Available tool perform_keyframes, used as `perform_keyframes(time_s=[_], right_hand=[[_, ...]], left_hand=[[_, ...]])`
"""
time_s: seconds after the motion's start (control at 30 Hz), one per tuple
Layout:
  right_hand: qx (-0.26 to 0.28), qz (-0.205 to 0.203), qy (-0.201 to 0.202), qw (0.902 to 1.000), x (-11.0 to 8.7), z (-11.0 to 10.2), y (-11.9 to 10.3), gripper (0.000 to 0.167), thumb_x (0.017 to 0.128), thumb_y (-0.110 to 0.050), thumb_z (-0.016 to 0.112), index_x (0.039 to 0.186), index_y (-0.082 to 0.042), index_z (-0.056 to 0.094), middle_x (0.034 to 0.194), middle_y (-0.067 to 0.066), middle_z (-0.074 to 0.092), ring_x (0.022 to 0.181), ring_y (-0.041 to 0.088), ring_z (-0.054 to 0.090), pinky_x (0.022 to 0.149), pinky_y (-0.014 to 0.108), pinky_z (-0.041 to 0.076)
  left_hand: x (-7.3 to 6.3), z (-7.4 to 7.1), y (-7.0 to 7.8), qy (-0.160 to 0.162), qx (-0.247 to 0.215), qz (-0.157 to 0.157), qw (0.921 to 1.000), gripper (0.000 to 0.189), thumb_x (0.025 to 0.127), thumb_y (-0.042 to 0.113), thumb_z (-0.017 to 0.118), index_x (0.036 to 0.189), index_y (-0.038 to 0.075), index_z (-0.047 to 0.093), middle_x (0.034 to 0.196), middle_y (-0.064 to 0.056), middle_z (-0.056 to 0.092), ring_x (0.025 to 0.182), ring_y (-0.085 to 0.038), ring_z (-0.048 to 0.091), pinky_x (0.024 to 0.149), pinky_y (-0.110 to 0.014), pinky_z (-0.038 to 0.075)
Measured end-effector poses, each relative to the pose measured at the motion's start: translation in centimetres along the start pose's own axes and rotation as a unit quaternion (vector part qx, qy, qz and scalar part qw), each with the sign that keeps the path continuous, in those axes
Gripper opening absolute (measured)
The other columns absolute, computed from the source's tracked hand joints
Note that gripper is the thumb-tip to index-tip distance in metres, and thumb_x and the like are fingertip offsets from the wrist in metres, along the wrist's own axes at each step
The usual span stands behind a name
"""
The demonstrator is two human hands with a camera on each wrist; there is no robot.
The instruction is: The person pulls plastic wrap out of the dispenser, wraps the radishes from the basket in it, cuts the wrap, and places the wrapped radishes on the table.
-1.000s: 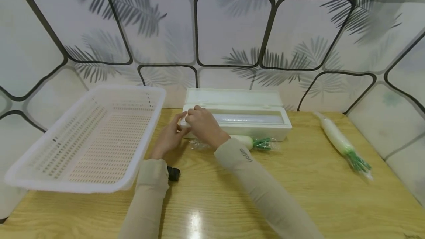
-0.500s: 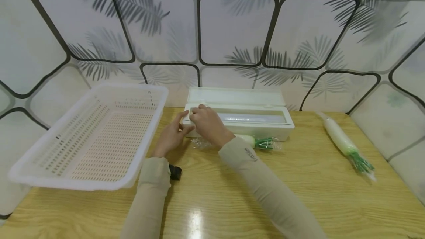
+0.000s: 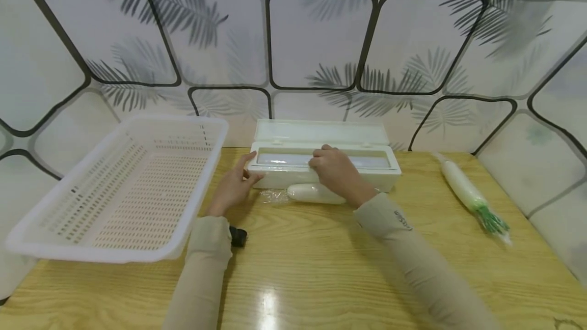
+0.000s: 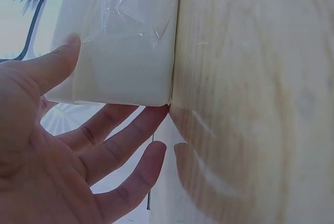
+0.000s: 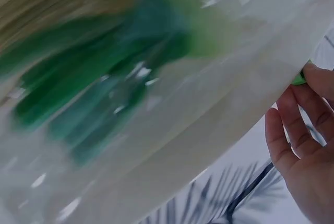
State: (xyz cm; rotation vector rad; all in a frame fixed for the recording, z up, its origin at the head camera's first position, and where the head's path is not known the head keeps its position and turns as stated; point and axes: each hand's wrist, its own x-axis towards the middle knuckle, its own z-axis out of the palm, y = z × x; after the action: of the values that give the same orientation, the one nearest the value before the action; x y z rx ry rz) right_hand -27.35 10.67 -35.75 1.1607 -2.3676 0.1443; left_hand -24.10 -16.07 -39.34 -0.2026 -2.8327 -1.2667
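Note:
A white cling film dispenser (image 3: 387,180) stands against the back wall with its lid up. The film roll (image 3: 282,159) shows in the opening. At its left end my left hand (image 3: 233,185) holds the corner, thumb on the front face and fingers by the end, as the left wrist view shows on the box (image 4: 122,72). Over the front rim, around the middle, my right hand (image 3: 338,171) pinches a small green piece (image 5: 299,79). A film-wrapped white radish (image 3: 313,193) lies before the dispenser; its green tops (image 5: 99,93) are blurred in the right wrist view.
A large white plastic basket (image 3: 176,243) with slotted sides stands on the left. Another wrapped white radish (image 3: 463,185) lies on the far right of the wooden table (image 3: 321,279). A patterned wall (image 3: 316,39) closes off the back.
My right hand has slid rightward along the dispenser, from its left end to about the middle. The front radish's white body now shows, its greens covered. My left hand stays at the corner.

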Motion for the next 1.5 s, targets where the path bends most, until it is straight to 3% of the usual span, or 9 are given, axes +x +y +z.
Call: perform_keyframes(time_s=[0.27, 0.4, 0.57, 0.87, 1.0, 1.1, 1.23, 1.4, 1.5], right_hand=[[0.017, -0.004, 0.037, 0.9992, -6.2, -2.3, 5.7, 0.01, 0.084, 0.012, 0.073, 0.084, 0.003, 0.075, 0.079, 0.014, 0.067, 0.07, 0.03, 0.059, 0.065, 0.042, 0.054], [0.02, 0.016, 0.054, 0.9982, -9.4, -3.6, 8.2, 0.012, 0.079, 0.015, 0.076, 0.083, 0.004, 0.074, 0.08, 0.015, 0.068, 0.074, 0.034, 0.063, 0.07, 0.048, 0.056], [0.027, 0.036, 0.074, 0.9963, -11.9, -4.4, 10.1, 0.017, 0.071, 0.016, 0.08, 0.082, 0.004, 0.074, 0.082, 0.016, 0.069, 0.076, 0.036, 0.062, 0.066, 0.05, 0.054], [0.041, 0.034, 0.092, 0.9943, -12.5, -3.9, 10.2, 0.019, 0.072, 0.016, 0.081, 0.084, 0.004, 0.074, 0.084, 0.015, 0.069, 0.077, 0.035, 0.064, 0.068, 0.049, 0.054], [0.049, 0.047, 0.093, 0.9933, -12.4, -3.8, 9.9, 0.019, 0.073, 0.014, 0.081, 0.087, 0.005, 0.072, 0.087, 0.016, 0.067, 0.08, 0.036, 0.063, 0.069, 0.051, 0.053], [0.048, 0.054, 0.103, 0.992, -12.4, -3.5, 9.6, 0.022, 0.074, 0.013, 0.082, 0.092, 0.006, 0.072, 0.092, 0.02, 0.067, 0.085, 0.039, 0.062, 0.072, 0.052, 0.053], [0.038, 0.043, 0.117, 0.9915, -12.1, -2.8, 9.2, 0.022, 0.074, 0.011, 0.083, 0.093, 0.005, 0.073, 0.096, 0.021, 0.065, 0.088, 0.041, 0.06, 0.073, 0.052, 0.052], [0.022, 0.038, 0.128, 0.9908, -11.6, -2.4, 8.7, 0.016, 0.074, 0.009, 0.084, 0.085, 0.004, 0.073, 0.091, 0.02, 0.062, 0.083, 0.039, 0.055, 0.071, 0.049, 0.048], [0.019, 0.043, 0.132, 0.9902, -11.4, -2.4, 8.4, 0.013, 0.075, 0.009, 0.083, 0.083, 0.005, 0.074, 0.088, 0.019, 0.059, 0.08, 0.038, 0.053, 0.07, 0.048, 0.047]], left_hand=[[0.2, 0.1, -0.1, -0.001, -0.001, 0.002, 1.0, 0.062, 0.104, 0.028, 0.06, 0.157, 0.013, 0.031, 0.108, -0.022, 0.066, 0.081, -0.029, 0.061, 0.076, -0.045, 0.051], [0.2, 0.0, 0.0, 0.003, 0.003, 0.002, 1.0, 0.062, 0.104, 0.028, 0.06, 0.157, 0.013, 0.032, 0.108, -0.022, 0.066, 0.085, -0.031, 0.061, 0.079, -0.047, 0.051], [0.3, 0.0, 0.0, -0.002, 0.003, 0.004, 1.0, 0.061, 0.105, 0.028, 0.059, 0.157, 0.012, 0.031, 0.109, -0.023, 0.066, 0.085, -0.031, 0.062, 0.078, -0.047, 0.051], [0.2, 0.0, 0.2, -0.006, 0.011, 0.004, 0.9999, 0.063, 0.105, 0.028, 0.059, 0.158, 0.011, 0.029, 0.112, -0.026, 0.065, 0.097, -0.038, 0.063, 0.086, -0.052, 0.051], [-0.3, -0.2, 1.1, -0.011, 0.012, -0.007, 0.9998, 0.062, 0.104, 0.024, 0.058, 0.157, 0.007, 0.03, 0.127, -0.031, 0.059, 0.112, -0.044, 0.06, 0.092, -0.055, 0.049], [-0.6, -0.5, 2.1, 0.006, 0.014, -0.002, 0.9999, 0.055, 0.104, 0.019, 0.058, 0.152, 0.001, 0.038, 0.138, -0.033, 0.051, 0.12, -0.047, 0.053, 0.097, -0.058, 0.046], [-0.8, -0.6, 3.2, 0.054, 0.041, 0.037, 0.997, 0.04, 0.103, 0.014, 0.06, 0.139, -0.002, 0.055, 0.137, -0.03, 0.051, 0.121, -0.045, 0.051, 0.099, -0.058, 0.044], [-0.6, 0.1, 3.5, 0.099, 0.115, 0.117, 0.9814, 0.022, 0.096, 0.011, 0.07, 0.115, -0.001, 0.071, 0.124, -0.024, 0.062, 0.116, -0.043, 0.055, 0.098, -0.055, 0.045], [-0.5, 0.5, 3.4, 0.114, 0.145, 0.136, 0.9734, 0.017, 0.095, 0.011, 0.073, 0.107, 0.0, 0.074, 0.119, -0.02, 0.065, 0.111, -0.042, 0.056, 0.095, -0.053, 0.046]])
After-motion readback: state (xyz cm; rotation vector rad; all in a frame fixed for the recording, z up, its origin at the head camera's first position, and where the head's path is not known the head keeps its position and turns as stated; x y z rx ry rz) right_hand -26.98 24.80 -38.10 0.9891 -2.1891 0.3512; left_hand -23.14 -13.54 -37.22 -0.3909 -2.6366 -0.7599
